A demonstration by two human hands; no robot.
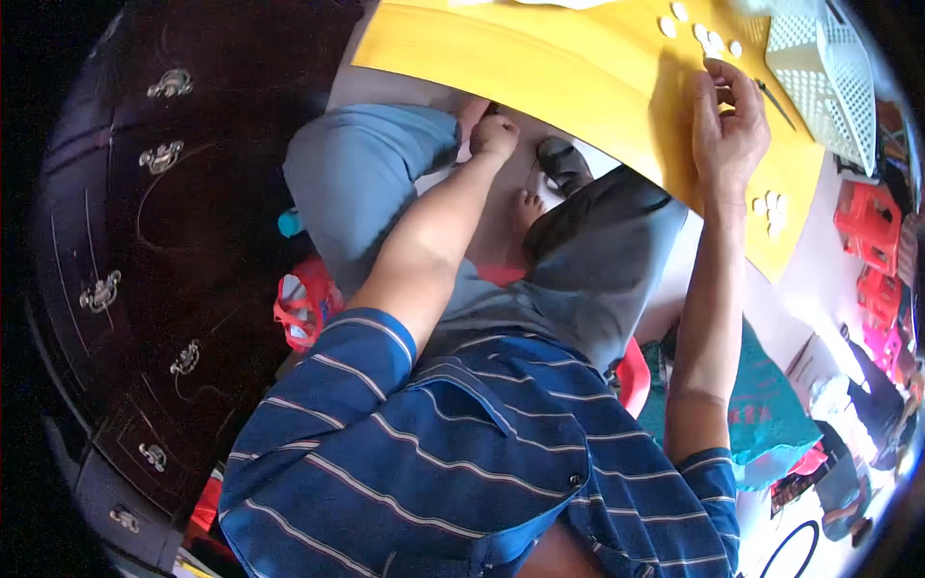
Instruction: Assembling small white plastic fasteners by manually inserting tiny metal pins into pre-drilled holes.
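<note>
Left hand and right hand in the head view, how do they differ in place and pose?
The left hand is off the yellow table, just in front of its near edge, while the right hand is over the tabletop, fingertips close to small white discs. The left hand looks loosely curled; the right hand has its thumb and index finger bent toward each other. Both are ungloved.

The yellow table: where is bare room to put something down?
Widest bare patch: yellow table between its left edge, the white object at picture top and the right hand. Crowded around that hand: white pieces, a dark tool, a pale basket.
</note>
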